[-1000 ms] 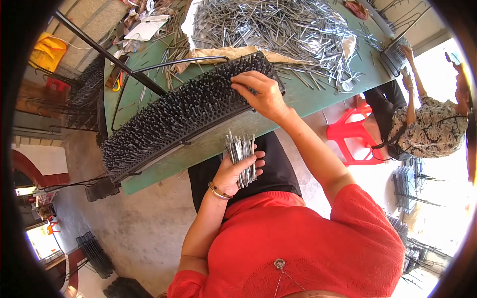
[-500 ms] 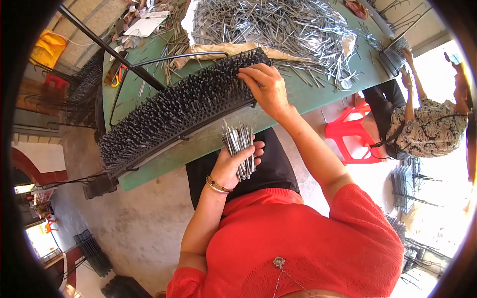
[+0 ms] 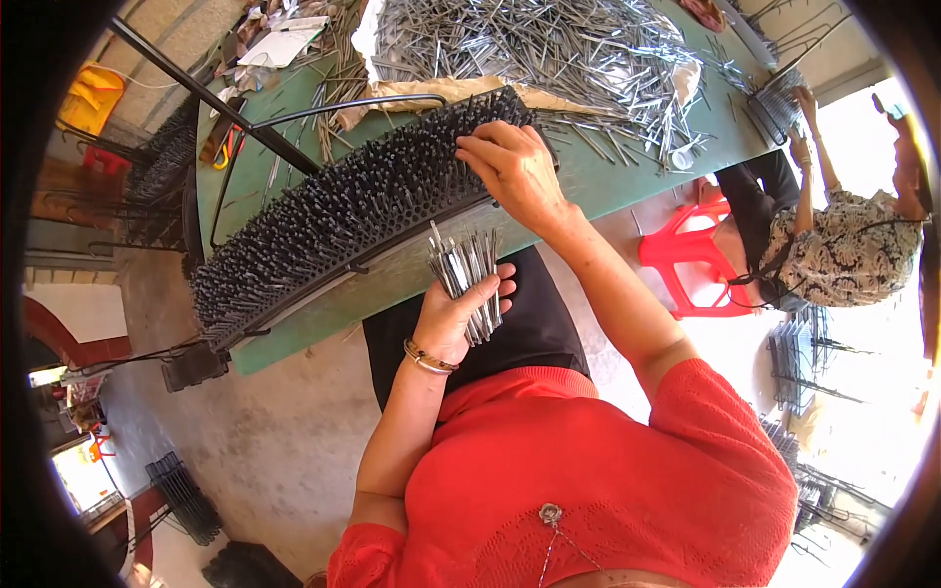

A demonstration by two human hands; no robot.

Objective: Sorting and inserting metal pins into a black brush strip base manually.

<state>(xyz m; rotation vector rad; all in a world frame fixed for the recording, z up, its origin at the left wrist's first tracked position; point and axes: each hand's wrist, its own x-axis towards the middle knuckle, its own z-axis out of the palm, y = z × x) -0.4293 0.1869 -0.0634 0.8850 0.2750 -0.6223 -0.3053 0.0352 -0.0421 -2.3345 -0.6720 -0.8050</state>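
A bundle of thin metal rods [image 3: 468, 269] stands upright in my left hand [image 3: 453, 318], whose thumb and fingers wrap round it just off the table edge. My right hand [image 3: 512, 174] is over the right end of a long dark rack [image 3: 343, 211]. Its thumb and fingertips are pinched together among the rods; whether a rod is between them is too small to make out. The rack has a perforated face packed with many upright dark rod ends and a black wire frame [image 3: 294, 152] behind it. It lies slanted along the near side of the green table [image 3: 603, 196].
Loose metal rods [image 3: 529, 49] are heaped on brown paper [image 3: 431, 90] at the back. Scissors with coloured handles [image 3: 223, 157] lie at left. At right, a person in a patterned top [image 3: 843, 250] works at another rack [image 3: 774, 106] beside a red plastic stool [image 3: 676, 260].
My right hand has shifted slightly left along the rack's top. My left hand still holds the rods, with one rod now standing higher than the others.
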